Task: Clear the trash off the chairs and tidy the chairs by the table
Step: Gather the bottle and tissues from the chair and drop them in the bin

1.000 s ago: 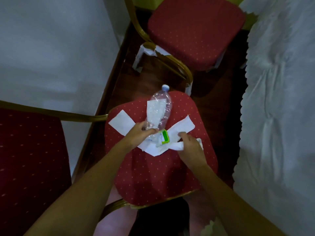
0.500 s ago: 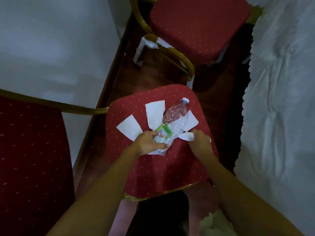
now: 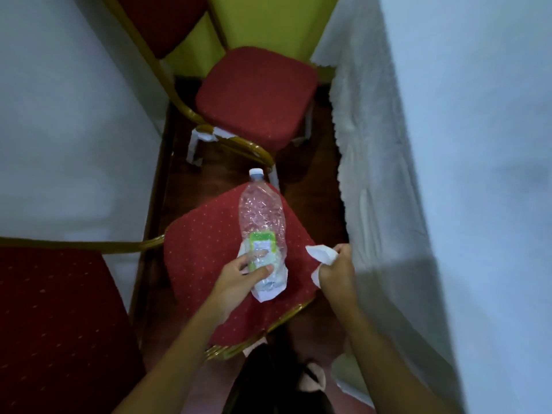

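A crushed clear plastic bottle (image 3: pixel 261 218) with a green label and white cap is lifted above the near red chair seat (image 3: pixel 203 249), cap pointing away from me. My left hand (image 3: pixel 242 274) grips its lower end together with white paper scraps (image 3: pixel 270 291) pressed against it. My right hand (image 3: pixel 336 268) is closed around crumpled white paper (image 3: pixel 318 253) over the seat's right edge. No loose paper shows on the bare part of the seat.
A second red chair (image 3: pixel 257 94) with gold frame stands further ahead. A red chair back (image 3: pixel 44 324) is at the lower left. White tablecloths hang at the right (image 3: pixel 403 204) and left (image 3: pixel 65 115), leaving a narrow dark wooden floor aisle (image 3: pixel 227 165).
Both hands have lifted off the seat: the left raised the bottle with paper scraps, the right gathered the remaining paper. The papers that lay spread on the seat are gone from it.
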